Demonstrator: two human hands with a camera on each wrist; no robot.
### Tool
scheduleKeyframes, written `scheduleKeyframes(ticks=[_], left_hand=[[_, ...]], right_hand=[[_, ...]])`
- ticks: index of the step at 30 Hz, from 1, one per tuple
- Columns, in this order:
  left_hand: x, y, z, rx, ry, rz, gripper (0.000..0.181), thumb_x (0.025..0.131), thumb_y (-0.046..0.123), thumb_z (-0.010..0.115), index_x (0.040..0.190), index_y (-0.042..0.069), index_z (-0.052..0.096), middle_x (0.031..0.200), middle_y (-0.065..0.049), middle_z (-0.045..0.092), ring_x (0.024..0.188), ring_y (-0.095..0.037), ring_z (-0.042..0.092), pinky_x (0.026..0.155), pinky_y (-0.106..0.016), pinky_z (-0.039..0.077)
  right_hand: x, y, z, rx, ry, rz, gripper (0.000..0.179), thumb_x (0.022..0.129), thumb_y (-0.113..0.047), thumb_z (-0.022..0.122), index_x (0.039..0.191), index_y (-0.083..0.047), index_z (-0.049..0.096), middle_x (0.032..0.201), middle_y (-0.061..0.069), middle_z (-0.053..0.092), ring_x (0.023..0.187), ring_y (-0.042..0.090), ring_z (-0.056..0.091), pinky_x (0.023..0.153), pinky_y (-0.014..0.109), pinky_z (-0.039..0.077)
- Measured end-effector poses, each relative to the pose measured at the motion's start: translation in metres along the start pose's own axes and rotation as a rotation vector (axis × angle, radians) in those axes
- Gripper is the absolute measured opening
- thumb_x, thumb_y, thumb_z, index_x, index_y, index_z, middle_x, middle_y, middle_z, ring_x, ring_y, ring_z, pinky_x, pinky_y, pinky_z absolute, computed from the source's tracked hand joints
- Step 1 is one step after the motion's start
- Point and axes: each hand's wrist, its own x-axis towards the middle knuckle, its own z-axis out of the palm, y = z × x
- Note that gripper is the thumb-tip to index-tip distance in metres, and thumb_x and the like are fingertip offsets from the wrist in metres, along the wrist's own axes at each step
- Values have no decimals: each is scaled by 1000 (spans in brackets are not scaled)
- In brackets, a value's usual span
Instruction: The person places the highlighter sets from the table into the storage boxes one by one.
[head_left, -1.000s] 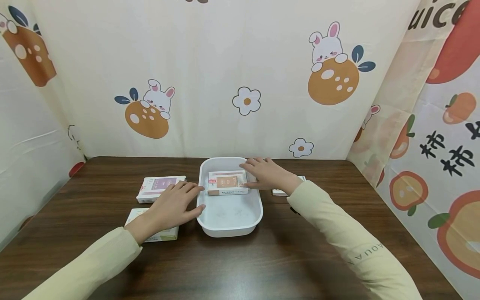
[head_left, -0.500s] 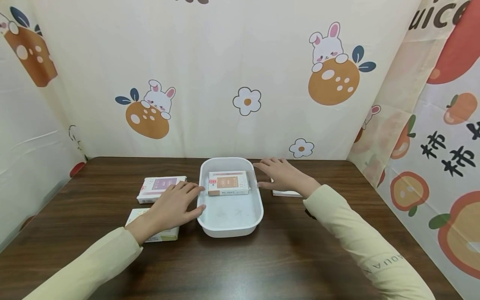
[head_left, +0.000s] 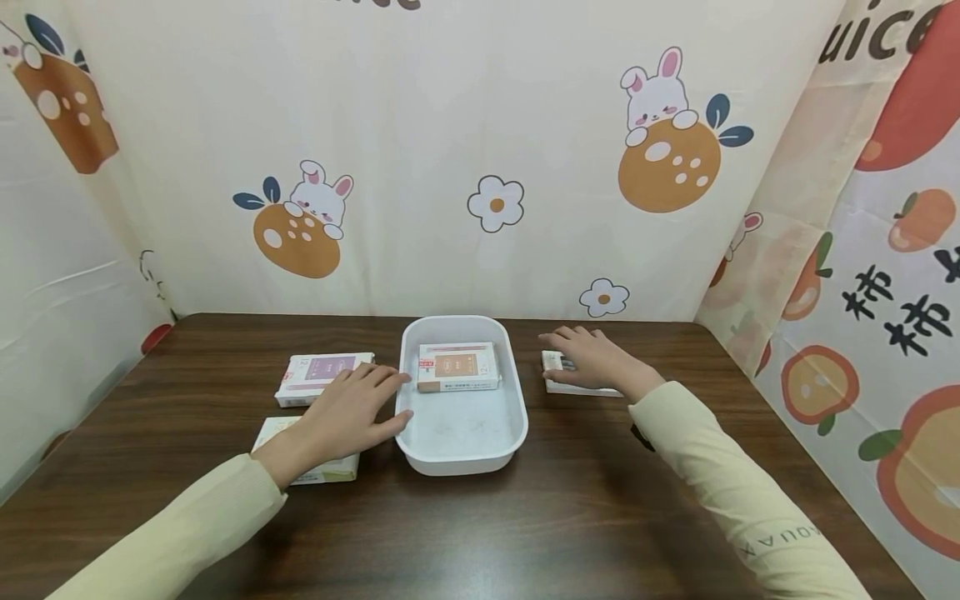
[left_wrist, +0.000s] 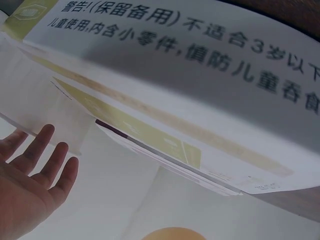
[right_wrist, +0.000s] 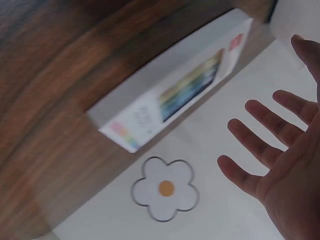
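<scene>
While the left hand [head_left: 352, 408] is resting fingers-apart at the white tray [head_left: 461, 435], right hand [head_left: 591, 358] kinda hovering, fingers spread, over a white box [right_wrist: 172, 80] beyond its right side, orange-labelled box [head_left: 457, 367] sitting inside

The brown bench [head_left: 480, 537] carried a white tray [head_left: 459, 433]. A purple-labelled box [head_left: 318, 375] and green-edged box [head_left: 339, 469] lay left, a colourful box [right_wrist: 172, 80] right.

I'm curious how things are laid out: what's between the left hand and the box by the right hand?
The white tray, with an orange-labelled box inside, then a bare strip of table; the head view shows this.
</scene>
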Motion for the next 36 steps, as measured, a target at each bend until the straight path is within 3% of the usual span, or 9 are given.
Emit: scheduleKeyframes(ticks=[10,25,36], left_hand=[[0,-1,1,-2,16,11,55,85,51,52,126,14,54,122,-7,57,117,-29,49,94,-52,38],[1,0,0,-5,0,-4,56,85,52,51,127,15,53,124,-7,55,120,-32,47,95,-53,37],[0,0,1,-13,-6,-9,56,85,52,50,128,15,52,125,-7,55,120,-30,47,96,-53,37]], right_hand=[[-5,23,21,49,-44,87,65,85,-45,58,137,-12,40,134,16,46,123,42,40,96,65,28],[-9,44,36,63,-32,81,78,77,-53,64,137,-10,39,135,18,42,121,43,40,92,65,30],[-4,46,38,109,-102,118,82,76,-54,64,139,-10,36,138,20,39,124,43,37,95,66,27]])
